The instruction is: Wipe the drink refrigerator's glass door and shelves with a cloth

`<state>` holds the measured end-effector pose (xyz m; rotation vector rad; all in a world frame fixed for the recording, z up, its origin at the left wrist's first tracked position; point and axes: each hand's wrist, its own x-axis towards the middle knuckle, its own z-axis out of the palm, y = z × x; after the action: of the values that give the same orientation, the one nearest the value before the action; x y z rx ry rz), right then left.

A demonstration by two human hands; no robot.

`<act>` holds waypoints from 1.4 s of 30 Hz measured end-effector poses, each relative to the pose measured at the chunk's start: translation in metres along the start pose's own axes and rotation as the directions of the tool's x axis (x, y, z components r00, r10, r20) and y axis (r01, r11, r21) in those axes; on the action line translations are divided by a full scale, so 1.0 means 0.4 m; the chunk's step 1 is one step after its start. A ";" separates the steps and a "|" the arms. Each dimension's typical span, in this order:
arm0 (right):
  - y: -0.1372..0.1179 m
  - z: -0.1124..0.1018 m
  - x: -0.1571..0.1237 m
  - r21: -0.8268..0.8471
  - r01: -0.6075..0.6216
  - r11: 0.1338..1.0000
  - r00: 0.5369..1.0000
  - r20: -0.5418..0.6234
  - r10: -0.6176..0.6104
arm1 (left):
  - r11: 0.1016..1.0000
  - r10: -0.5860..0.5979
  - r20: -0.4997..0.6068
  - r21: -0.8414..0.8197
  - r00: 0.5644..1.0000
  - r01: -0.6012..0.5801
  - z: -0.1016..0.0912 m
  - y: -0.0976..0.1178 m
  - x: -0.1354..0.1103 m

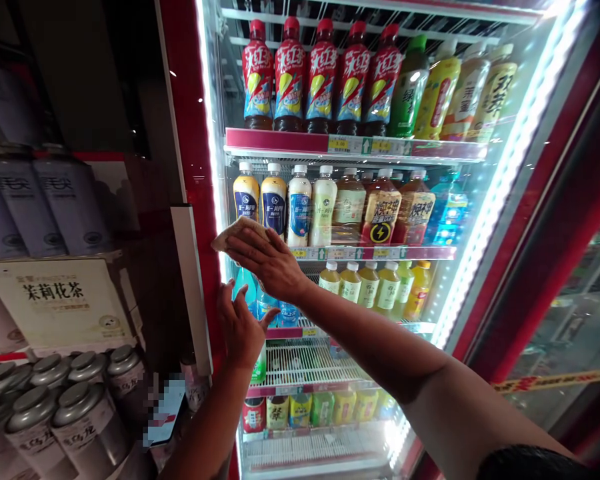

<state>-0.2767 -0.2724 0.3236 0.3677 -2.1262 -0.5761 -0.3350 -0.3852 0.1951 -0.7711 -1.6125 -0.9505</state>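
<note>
My right hand point(269, 261) lies flat over a beige cloth point(229, 235) and presses it to the glass door of a lit drinks fridge point(230, 141), near the door's left edge. The cloth sticks out past the fingertips. Below it, my left hand point(244, 327) is raised with fingers apart and nothing in it, beside the red door frame point(184, 107). From this view I cannot tell whether it touches the glass. Behind the hands, milk tea bottles point(273, 190) and blue bottles point(287, 315) are partly covered.
A long pale door handle point(193, 287) runs down the frame. Red-labelled tea bottles point(325, 80) fill the upper shelf. To the left are silver-capped bottles point(87, 427), a tea carton point(65, 300) and a phone-like screen point(167, 410). Yellow tape point(555, 380) crosses at right.
</note>
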 end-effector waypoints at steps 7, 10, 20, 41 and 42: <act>-0.021 0.028 -0.036 0.007 0.163 0.987 0.985 0.059 -0.163 | 0.999 0.000 -0.053 -0.047 0.999 -0.003 0.005 -0.010 -0.015; 0.006 0.013 -0.016 -0.025 0.065 0.998 0.998 0.016 -0.064 | 0.999 0.007 -0.006 -0.053 1.000 -0.007 -0.003 -0.013 -0.014; -0.007 0.055 -0.111 0.001 0.161 0.987 0.986 -0.040 -0.161 | 0.998 0.024 -0.027 -0.055 0.999 -0.025 -0.010 -0.003 0.003; 0.095 -0.005 -0.315 -0.042 -0.061 0.997 0.994 -0.091 0.057 | 0.996 -0.073 0.303 0.078 0.950 0.051 -0.035 0.023 0.050; 0.095 -0.004 -0.334 -0.034 -0.036 0.999 0.996 -0.087 0.033 | 0.994 -0.098 0.300 0.077 0.949 0.078 -0.036 0.032 0.053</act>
<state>-0.2009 -0.1796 0.2533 0.3296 -2.0330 -0.5673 -0.3222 -0.3914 0.2201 -0.8373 -1.9499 -0.8689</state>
